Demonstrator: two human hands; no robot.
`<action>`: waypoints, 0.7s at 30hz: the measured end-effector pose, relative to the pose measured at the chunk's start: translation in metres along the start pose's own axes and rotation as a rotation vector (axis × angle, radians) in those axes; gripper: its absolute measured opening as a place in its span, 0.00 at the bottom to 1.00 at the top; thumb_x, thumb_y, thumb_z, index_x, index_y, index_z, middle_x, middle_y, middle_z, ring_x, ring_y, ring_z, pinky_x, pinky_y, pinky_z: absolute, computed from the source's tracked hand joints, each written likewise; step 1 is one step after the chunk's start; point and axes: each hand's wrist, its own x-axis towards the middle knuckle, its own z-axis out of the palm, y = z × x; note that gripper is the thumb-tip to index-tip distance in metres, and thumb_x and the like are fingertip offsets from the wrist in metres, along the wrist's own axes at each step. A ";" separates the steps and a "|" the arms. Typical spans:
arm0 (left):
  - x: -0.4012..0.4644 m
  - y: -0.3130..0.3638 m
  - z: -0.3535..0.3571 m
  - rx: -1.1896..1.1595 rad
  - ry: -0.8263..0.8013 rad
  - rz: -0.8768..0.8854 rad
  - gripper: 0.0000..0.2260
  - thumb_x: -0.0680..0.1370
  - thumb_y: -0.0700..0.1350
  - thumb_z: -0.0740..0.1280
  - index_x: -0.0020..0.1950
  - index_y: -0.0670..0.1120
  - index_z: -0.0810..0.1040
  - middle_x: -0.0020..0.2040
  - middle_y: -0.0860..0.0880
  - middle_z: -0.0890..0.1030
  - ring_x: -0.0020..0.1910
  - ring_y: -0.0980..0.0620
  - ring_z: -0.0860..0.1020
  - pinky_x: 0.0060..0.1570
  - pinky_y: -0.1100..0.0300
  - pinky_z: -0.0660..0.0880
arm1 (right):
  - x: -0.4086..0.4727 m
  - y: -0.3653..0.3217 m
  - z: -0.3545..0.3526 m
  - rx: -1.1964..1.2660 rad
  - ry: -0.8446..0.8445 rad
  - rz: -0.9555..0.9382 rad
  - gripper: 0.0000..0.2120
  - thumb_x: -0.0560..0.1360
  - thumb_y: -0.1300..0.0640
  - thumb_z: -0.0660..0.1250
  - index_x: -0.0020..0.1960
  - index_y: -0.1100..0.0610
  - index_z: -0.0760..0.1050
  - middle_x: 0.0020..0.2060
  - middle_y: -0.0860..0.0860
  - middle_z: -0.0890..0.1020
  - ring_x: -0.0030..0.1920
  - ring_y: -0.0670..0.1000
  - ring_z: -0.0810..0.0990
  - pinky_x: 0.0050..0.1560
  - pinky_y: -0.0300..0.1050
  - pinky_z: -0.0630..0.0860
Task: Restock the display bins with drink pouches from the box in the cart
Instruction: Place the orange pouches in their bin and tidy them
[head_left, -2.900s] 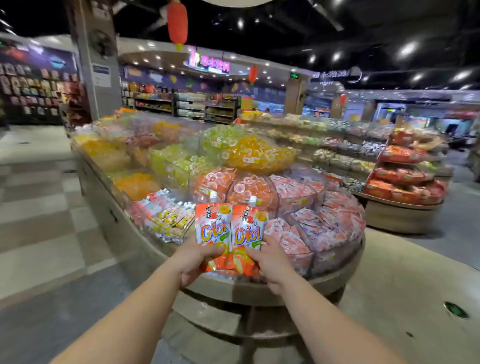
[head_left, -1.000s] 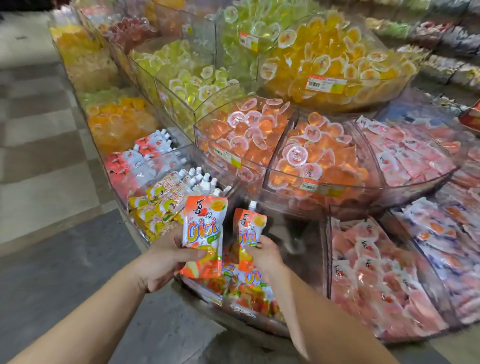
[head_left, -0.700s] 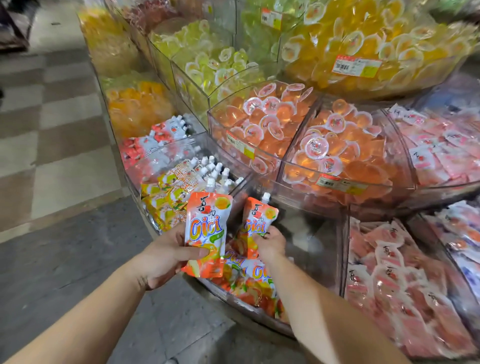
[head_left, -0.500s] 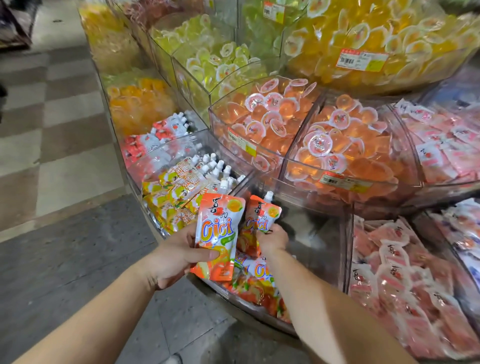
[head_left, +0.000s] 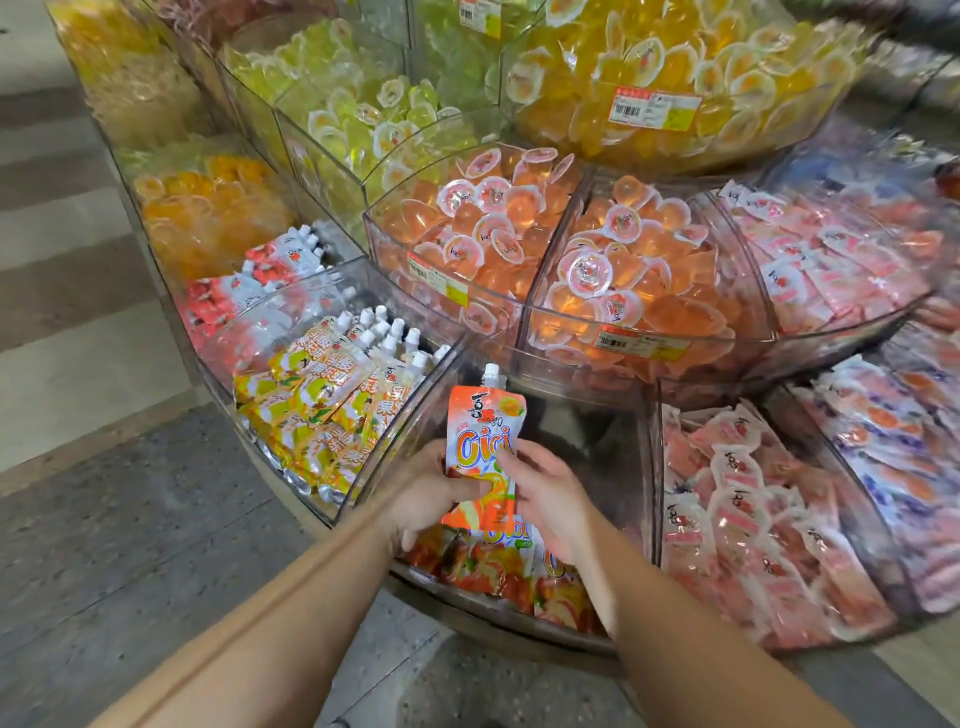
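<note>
An orange drink pouch (head_left: 482, 431) with a white cap stands upright over a clear display bin (head_left: 592, 415). My left hand (head_left: 428, 491) grips its lower left part, thumb across the front. My right hand (head_left: 548, 493) pinches its right edge, thumb on the label. Only one pouch shows between the hands. Several more orange pouches (head_left: 493, 566) lie flat in the front of the same bin, whose back half shows its dark floor. The cart and box are out of view.
To the left, a bin holds yellow spouted pouches (head_left: 332, 395) standing in rows. To the right is a bin of pink packets (head_left: 753, 514). Raised bins of orange jelly cups (head_left: 519, 244) sit behind. Grey floor (head_left: 130, 545) lies at the left.
The two hands, each holding a pouch apart, have come together over the bin; only one pouch now shows between them. The view has moved closer and lower.
</note>
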 end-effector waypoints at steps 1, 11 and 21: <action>0.003 0.000 0.005 0.017 -0.005 -0.003 0.14 0.70 0.42 0.75 0.52 0.53 0.78 0.46 0.54 0.84 0.49 0.51 0.82 0.48 0.63 0.78 | 0.001 0.004 -0.003 -0.092 0.050 -0.037 0.15 0.74 0.55 0.71 0.60 0.55 0.77 0.55 0.55 0.83 0.55 0.56 0.82 0.57 0.57 0.77; 0.022 -0.020 0.005 0.040 0.109 -0.074 0.27 0.72 0.31 0.71 0.69 0.40 0.68 0.58 0.44 0.75 0.50 0.49 0.77 0.46 0.62 0.77 | 0.038 0.039 -0.017 -0.107 0.472 -0.004 0.15 0.75 0.66 0.67 0.61 0.61 0.76 0.52 0.57 0.83 0.49 0.54 0.83 0.51 0.51 0.80; 0.021 -0.023 0.001 0.111 0.086 -0.125 0.22 0.73 0.29 0.69 0.64 0.39 0.69 0.43 0.47 0.78 0.38 0.55 0.76 0.30 0.73 0.73 | 0.046 0.024 -0.006 0.061 0.493 0.121 0.17 0.76 0.65 0.64 0.64 0.55 0.70 0.51 0.57 0.81 0.44 0.54 0.81 0.36 0.41 0.78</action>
